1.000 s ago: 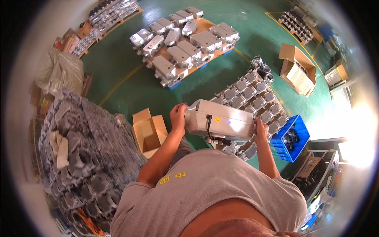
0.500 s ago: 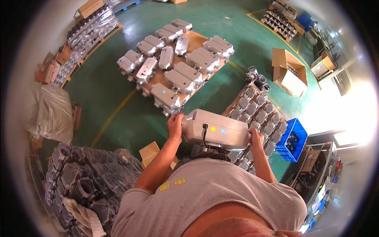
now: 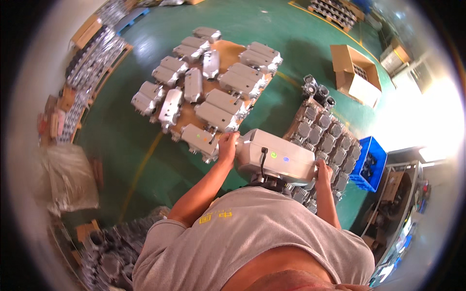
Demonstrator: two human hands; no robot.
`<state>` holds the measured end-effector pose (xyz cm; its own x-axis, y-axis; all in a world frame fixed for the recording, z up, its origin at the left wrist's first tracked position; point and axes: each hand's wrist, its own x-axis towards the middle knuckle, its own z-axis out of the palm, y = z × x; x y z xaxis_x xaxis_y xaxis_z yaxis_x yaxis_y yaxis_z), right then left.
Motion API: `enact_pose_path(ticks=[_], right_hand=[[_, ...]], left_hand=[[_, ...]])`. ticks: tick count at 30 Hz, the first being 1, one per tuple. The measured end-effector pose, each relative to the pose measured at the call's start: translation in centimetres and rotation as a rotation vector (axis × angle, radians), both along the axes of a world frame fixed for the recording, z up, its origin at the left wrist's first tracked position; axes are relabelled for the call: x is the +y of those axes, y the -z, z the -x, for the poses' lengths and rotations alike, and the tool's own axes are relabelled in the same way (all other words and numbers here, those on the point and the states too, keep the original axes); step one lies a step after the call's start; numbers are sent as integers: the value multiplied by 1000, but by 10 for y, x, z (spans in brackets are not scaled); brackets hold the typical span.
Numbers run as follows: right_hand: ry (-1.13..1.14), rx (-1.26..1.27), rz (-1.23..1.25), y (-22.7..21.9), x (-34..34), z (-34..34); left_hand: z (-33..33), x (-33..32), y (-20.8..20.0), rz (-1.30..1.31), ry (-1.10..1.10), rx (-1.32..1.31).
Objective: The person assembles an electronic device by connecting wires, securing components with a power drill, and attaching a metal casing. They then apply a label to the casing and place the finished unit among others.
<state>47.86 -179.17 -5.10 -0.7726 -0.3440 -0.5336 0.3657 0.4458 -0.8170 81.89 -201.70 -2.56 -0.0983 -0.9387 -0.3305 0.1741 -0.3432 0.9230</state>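
Observation:
A long silver-grey metal-cased unit (image 3: pixel 296 154) with faceted sides is held level in front of my body. A short black cable (image 3: pixel 263 162) and two small round stickers, one yellow-green and one blue, show on its upper face. My left hand (image 3: pixel 227 147) is closed on its left end, and my right hand (image 3: pixel 323 171) grips the right end; some fingers are hidden behind it. Dark parts stick out underneath, close to my shirt. Beyond my left hand, similar silver units (image 3: pixel 221 115) stand in rows on a pallet covered with brown board (image 3: pixel 229 51).
Ribbed grey metal parts (image 3: pixel 327 143) cover a low stack at the right. Beside it are a blue crate (image 3: pixel 371 167) and an open cardboard box (image 3: pixel 357 80). More grey castings (image 3: pixel 109 257) lie at the lower left, below a plastic-wrapped bundle (image 3: pixel 70 177). A shelf (image 3: pixel 395 208) stands at far right.
My view has turned, so the pallet of units appears further left. The held unit sits slightly further right and up in the picture, with both hands keeping their grip.

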Motion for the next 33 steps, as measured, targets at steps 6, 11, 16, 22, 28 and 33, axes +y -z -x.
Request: enact_pose_path(ticks=[6, 11, 16, 22, 28, 33], right_hand=[[152, 10, -13, 27, -99, 81], [174, 19, -62, -6, -185, 155], [113, 75, -33, -10, -277, 243], [146, 70, -7, -8, -389, 350], [223, 84, -4, -40, -491, 455], [353, 53, -21, -61, -546, 526]], left_hand=[[106, -131, 28, -102, 95, 13], [201, -235, 38, -141, 179, 34], [277, -329, 59, -164, 147, -16], [393, -447, 38, -265, 148, 89], [525, -571, 34, -216, 204, 118], [635, -647, 26, -133, 317, 49]])
